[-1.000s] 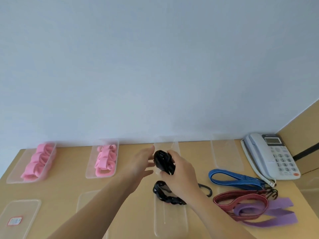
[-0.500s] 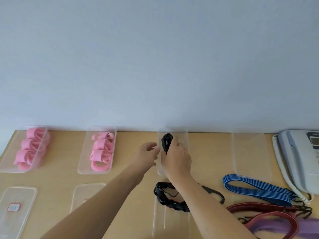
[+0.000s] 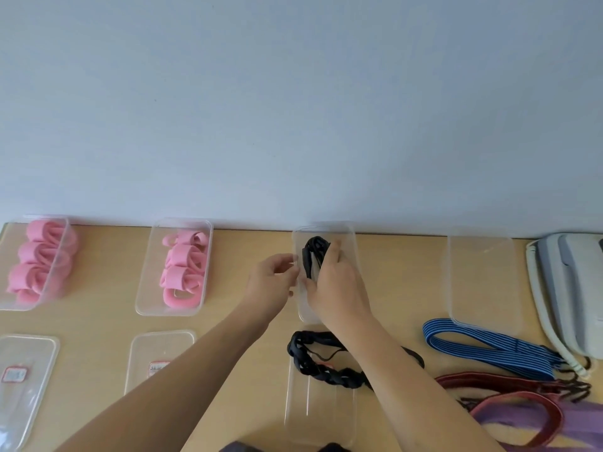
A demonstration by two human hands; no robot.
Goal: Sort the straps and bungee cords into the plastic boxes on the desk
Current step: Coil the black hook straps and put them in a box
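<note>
My right hand grips a bundled black strap inside the third clear box at the back of the desk. My left hand touches that box's left wall with its fingertips. A second black braided strap lies on a clear lid in front. Two boxes at the left, the far-left box and the second box, hold pink rolled straps. A fourth clear box stands to the right with nothing in it.
A blue striped bungee cord, a dark red bungee cord and a purple strap lie at the right front. A white telephone sits at the far right. Two clear lids, the left lid and the second lid, lie at the left front. The wall is behind.
My right hand has carried the black strap forward from above the desk and lowered it into the third box. My left hand has moved up to the box's left wall.
</note>
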